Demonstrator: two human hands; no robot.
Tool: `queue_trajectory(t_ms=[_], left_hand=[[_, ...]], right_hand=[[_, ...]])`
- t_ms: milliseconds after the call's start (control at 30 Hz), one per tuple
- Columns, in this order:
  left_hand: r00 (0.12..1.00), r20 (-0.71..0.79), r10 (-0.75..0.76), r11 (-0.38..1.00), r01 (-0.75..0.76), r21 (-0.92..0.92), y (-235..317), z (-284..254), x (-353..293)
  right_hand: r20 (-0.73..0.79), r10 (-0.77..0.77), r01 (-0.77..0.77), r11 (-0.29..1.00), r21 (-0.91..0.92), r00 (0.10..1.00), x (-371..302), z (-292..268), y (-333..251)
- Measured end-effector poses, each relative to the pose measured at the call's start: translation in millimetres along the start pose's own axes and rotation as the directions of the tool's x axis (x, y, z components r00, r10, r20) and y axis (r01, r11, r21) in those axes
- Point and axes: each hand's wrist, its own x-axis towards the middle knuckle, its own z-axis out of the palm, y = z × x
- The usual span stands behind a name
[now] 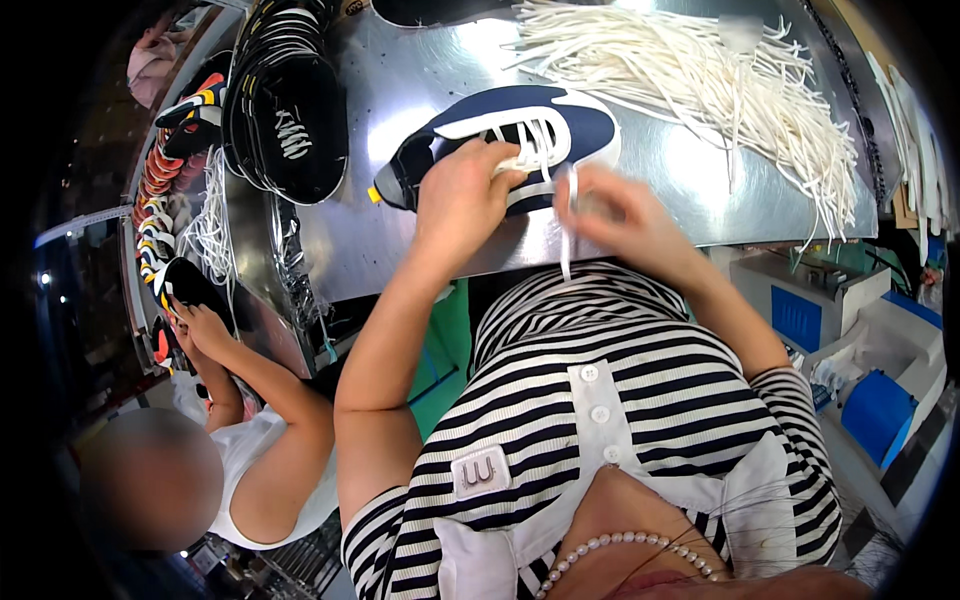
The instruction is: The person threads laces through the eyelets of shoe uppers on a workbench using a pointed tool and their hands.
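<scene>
A navy and white sneaker (592, 126) lies on its side on the metal table in front of me, its toe to the right and its heel to the left. My left hand (462, 198) is closed on the shoe's edge by the opening, fingertips against the tongue and laced eyelets. White lacing crosses the upper part of the eyelet rows. Just right of the eyelets, my right hand (622, 212) pinches a white shoelace (567, 248), whose loose end hangs over the table's near edge. That hand is partly blurred by motion.
White laces (690, 75) lie heaped at the back right of the metal table (385, 75). At the back left stand stacked black sole-shaped pieces (290, 135). A co-worker's hand (203, 328) touches a row of shoes (155, 225) at the left. Grey and blue equipment (800, 310) stands at right.
</scene>
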Motion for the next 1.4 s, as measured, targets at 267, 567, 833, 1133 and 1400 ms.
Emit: queue_trajectory(t_ms=[267,567,833,1133,1400], left_hand=[[0.951,0.259,-0.167,0.934,0.237,-0.266,-3,-6,18],[0.976,0.087,-0.201,0.971,0.210,-0.111,2,12,23],[0.939,0.133,-0.318,0.944,0.326,-0.044,1,12,29],[0.977,0.031,-0.209,0.973,0.211,-0.093,1,25,25],[0.994,-0.100,-0.035,0.960,0.005,-0.280,9,36,12]], right_hand=[[-0.340,-0.252,0.221,0.967,-0.127,0.906,67,-9,23],[-0.401,-0.209,0.164,0.976,-0.143,0.892,74,-9,30],[-0.329,-0.058,0.014,0.991,-0.132,0.943,27,-5,20],[-0.298,0.010,-0.046,0.992,-0.114,0.955,23,-9,27],[-0.361,-0.135,-0.006,0.932,-0.363,0.923,40,7,39]])
